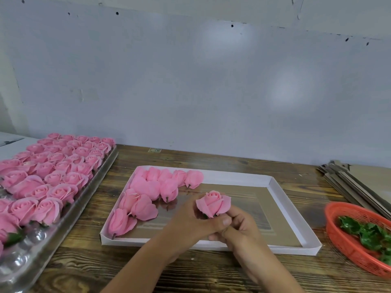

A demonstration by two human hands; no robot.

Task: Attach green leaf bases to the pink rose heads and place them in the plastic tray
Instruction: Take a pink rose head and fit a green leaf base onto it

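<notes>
Both hands grip 1 pink rose head (213, 203) upright at its base: left hand (197, 218) curled around it, right hand (237, 228) pinching beneath. The plastic tray (31, 246) lies at the surface's left edge, nearer the left hand.

Cardboard sheets (347, 182) lie stacked on the wooden table (211, 271).

**Grey wall, dark plank table**

A pale grey wall (190, 81) fills most of the view, marked with small dark spots and scuffs near the top. Two soft patches of light glow on it, right of centre. Below runs a table (222, 271) of dark, strongly grained wood, butting against the wall. Flat cardboard pieces (355, 182) lie stacked at its far right.
</notes>
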